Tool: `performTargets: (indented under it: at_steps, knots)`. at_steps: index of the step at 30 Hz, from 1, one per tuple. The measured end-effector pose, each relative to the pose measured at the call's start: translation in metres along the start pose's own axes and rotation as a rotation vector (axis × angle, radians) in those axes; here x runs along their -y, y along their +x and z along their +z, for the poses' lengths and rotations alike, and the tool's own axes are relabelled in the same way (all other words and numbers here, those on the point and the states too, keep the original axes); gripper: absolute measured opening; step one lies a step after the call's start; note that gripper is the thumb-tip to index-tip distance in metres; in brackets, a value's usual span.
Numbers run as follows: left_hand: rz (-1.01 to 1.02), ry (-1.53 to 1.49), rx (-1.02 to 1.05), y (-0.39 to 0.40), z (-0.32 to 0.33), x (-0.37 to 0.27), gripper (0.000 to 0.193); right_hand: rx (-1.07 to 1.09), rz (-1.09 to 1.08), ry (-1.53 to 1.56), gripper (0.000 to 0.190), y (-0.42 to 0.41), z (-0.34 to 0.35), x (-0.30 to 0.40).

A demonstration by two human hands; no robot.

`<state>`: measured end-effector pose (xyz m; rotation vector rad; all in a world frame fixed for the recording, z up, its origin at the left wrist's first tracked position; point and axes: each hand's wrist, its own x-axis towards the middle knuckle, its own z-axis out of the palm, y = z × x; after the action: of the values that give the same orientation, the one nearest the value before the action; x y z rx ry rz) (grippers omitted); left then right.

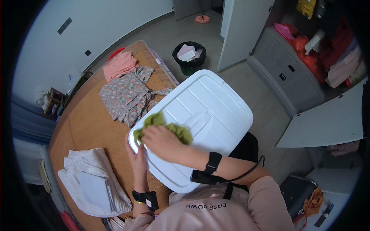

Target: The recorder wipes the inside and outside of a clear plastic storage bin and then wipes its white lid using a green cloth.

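A white plastic storage-box lid [219,104] with rounded corners and shallow ribs lies tilted in front of me. My left hand [137,157] grips its left edge, thumb on top and fingers at the rim. Under my right hand [163,143] is a crumpled olive-green cloth [180,132], pressed against the lid near its left corner. The fingers of the right hand curl over the cloth and partly hide it. What lies beneath the lid is mostly out of sight.
A bed with a woven mat [83,130] holds a floral garment [127,95], a pink folded garment [120,66] and folded white bedding [92,182]. Beyond it stands a lined trash bin [189,59]. On the right, an open wardrobe door [326,115] juts out beside grey drawers [286,69].
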<state>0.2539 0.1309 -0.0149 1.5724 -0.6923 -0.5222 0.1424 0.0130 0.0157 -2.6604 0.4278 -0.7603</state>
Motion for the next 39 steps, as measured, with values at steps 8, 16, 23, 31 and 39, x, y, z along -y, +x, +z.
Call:
performTargets:
  at_steps: [8,16,23,31,39]
  knots:
    - [-0.021,0.07,-0.011,-0.001,-0.001,-0.001,0.059,-0.072,-0.001,0.005,0.017,-0.012,-0.029,-0.076]
    - [0.069,0.05,0.002,-0.007,0.006,-0.012,0.06,-0.063,0.532,-0.209,0.023,-0.03,-0.095,-0.151]
    - [0.048,0.043,0.035,-0.007,0.006,-0.008,0.062,-0.271,0.32,-0.36,0.029,0.011,-0.044,-0.163]
    - [0.022,0.033,0.013,-0.004,-0.001,0.003,0.06,-0.014,0.031,-0.117,0.035,0.018,-0.004,-0.022]
    - [0.02,-0.015,-0.008,-0.004,0.001,-0.001,0.059,-0.024,0.473,0.497,0.038,-0.011,-0.072,-0.028]
